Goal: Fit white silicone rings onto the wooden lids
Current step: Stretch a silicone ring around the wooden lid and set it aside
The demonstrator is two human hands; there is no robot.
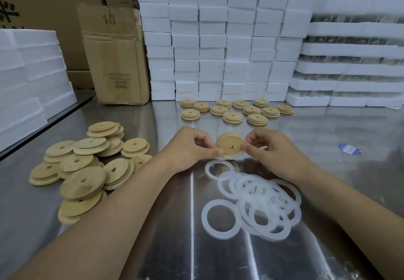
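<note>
A round wooden lid [230, 145] with a small centre hole is held tilted just above the steel table [317, 126]. My left hand [192, 146] pinches its left edge and my right hand [270, 148] pinches its right edge, where a translucent white silicone ring [242, 152] is stretched around the rim. A heap of loose white rings [255, 201] lies just below my hands. Bare wooden lids [85, 166] are piled at the left. Several lids with rings on them [236, 110] lie in rows farther back.
White foam blocks [218, 39] are stacked in a wall at the back and right, and more foam [28, 72] stands at the left. A cardboard box [115, 57] stands back left. A blue and white oval sticker [349, 149] lies at the right.
</note>
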